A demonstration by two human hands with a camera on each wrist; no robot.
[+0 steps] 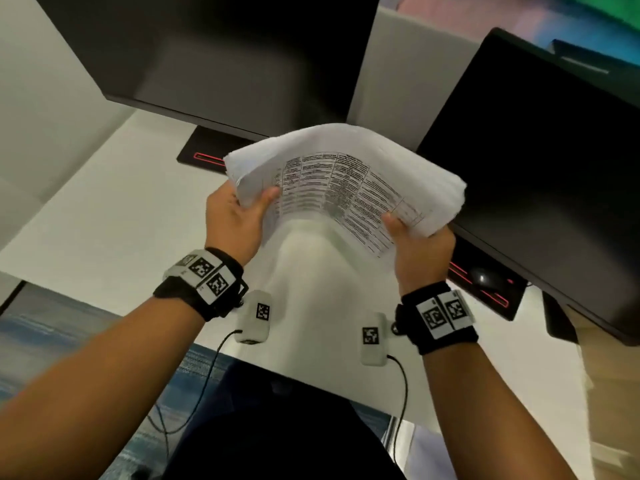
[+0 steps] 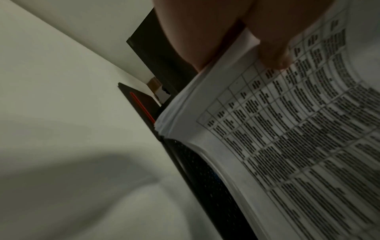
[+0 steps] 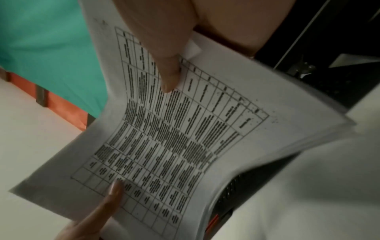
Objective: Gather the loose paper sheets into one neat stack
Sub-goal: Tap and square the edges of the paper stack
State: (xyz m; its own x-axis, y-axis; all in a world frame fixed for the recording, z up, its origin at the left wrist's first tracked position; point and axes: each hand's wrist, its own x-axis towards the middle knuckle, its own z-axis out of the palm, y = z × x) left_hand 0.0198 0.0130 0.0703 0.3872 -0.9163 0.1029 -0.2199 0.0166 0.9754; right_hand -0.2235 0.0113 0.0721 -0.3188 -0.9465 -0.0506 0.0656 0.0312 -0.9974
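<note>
A thick stack of white paper sheets (image 1: 339, 181) with a printed table on top is held in the air above the white desk (image 1: 104, 209), bowed between both hands. My left hand (image 1: 235, 216) grips its left edge, thumb on top. At the right edge my right hand (image 1: 415, 237) grips it the same way. The left wrist view shows the stack (image 2: 287, 129) with the left thumb (image 2: 271, 48) pressed on the page. The right wrist view shows the sheets (image 3: 174, 138) with the right thumb (image 3: 164, 56) on top and the left thumb (image 3: 111, 198) at the far edge.
Two dark monitors stand behind the papers, one at the back (image 1: 225, 53) and one at the right (image 1: 540, 161), each on a black base with a red line (image 1: 207, 155). A black mouse (image 1: 485, 277) lies on the right base. The desk's near edge (image 1: 242, 358) is close to my body.
</note>
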